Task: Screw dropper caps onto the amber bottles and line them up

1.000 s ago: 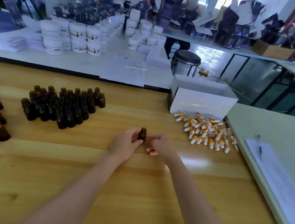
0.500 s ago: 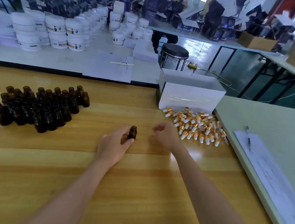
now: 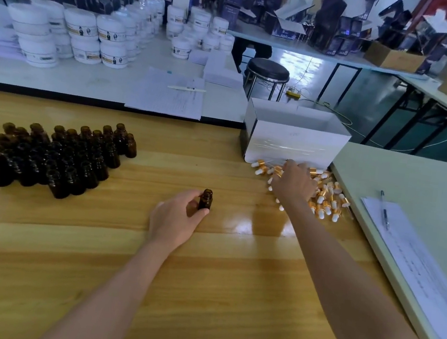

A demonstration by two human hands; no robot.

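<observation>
Packing workshop: stacked jars (image 3: 78, 36), cartons (image 3: 393, 59).

table (image 3: 90, 279) before me: wood, glossy varnish | bottle (image 3: 206, 199) in my left hand (image 3: 175, 219): smooth dark amber glass | caps (image 3: 322, 201) at right: shiny gold collars, matt white bulbs | box (image 3: 289, 149) beyond: white card, glossy film

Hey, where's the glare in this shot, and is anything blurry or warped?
Head view: a bright glare patch sits on the wooden table right of the held bottle; the paper at the right edge looks smeared; the back table has legs splayed by the wide lens.
</observation>
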